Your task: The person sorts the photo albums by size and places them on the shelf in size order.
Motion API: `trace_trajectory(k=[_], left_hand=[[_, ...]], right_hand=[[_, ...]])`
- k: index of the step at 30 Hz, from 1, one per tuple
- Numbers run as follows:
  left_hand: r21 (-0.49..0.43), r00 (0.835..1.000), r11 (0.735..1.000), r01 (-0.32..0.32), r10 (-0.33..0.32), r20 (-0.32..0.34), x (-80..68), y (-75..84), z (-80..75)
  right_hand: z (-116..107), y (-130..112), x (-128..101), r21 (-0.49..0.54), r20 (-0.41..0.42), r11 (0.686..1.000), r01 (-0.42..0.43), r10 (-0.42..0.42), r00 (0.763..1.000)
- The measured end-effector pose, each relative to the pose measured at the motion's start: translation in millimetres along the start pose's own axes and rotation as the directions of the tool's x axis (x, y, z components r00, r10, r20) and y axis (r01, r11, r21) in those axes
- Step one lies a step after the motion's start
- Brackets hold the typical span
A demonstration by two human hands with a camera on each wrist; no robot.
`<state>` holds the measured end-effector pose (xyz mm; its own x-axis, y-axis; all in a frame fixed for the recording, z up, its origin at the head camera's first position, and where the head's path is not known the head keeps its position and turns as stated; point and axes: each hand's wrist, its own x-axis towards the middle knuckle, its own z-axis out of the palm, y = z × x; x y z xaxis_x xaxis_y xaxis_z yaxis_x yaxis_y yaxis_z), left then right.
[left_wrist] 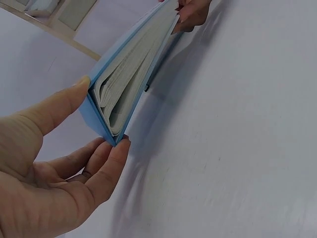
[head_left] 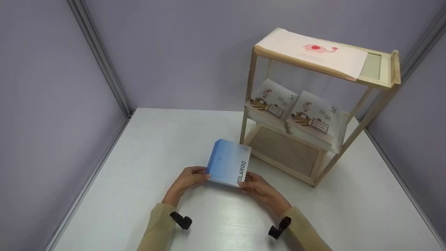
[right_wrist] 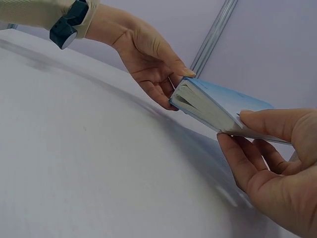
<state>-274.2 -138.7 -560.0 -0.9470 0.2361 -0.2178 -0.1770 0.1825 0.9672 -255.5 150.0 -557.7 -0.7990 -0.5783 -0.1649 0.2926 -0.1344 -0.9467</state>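
Observation:
A blue-and-white photo album (head_left: 228, 162) marked POLAROID is held between both hands, its cover facing up. My left hand (head_left: 190, 179) grips the spine-side corner, thumb on top and fingers beneath. At the opposite near corner, my right hand (head_left: 259, 190) pinches the album between thumb and fingers. In the left wrist view, the album (left_wrist: 133, 74) shows its page edges, with pale sleeves slightly fanned between the covers. From the right wrist, the album (right_wrist: 218, 106) appears raised above the table, its shadow falling below.
A wooden rack (head_left: 285, 150) stands at the right on the white table (head_left: 146, 139). Two printed booklets (head_left: 273, 101) lean on its middle shelf. A white sheet with a pink elephant (head_left: 310, 48) covers most of its top. Grey-purple walls (head_left: 181, 52) enclose the table.

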Motion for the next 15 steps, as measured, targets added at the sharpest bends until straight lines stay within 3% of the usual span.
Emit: trace_trajectory(k=[7, 15], left_hand=[[0.027, 1.000, 1.000, 0.015, -0.015, 0.005, -1.1, 0.3, 6.3], [0.027, 1.000, 1.000, 0.012, -0.012, 0.011, 0.5, 2.1, 14.2]], right_hand=[[-3, 0, -6, -0.035, -0.018, 0.999, 0.002, -0.003, 1.000], [-7, 0, -12, 0.002, -0.028, 1.000, -0.002, 0.002, 1.000]])
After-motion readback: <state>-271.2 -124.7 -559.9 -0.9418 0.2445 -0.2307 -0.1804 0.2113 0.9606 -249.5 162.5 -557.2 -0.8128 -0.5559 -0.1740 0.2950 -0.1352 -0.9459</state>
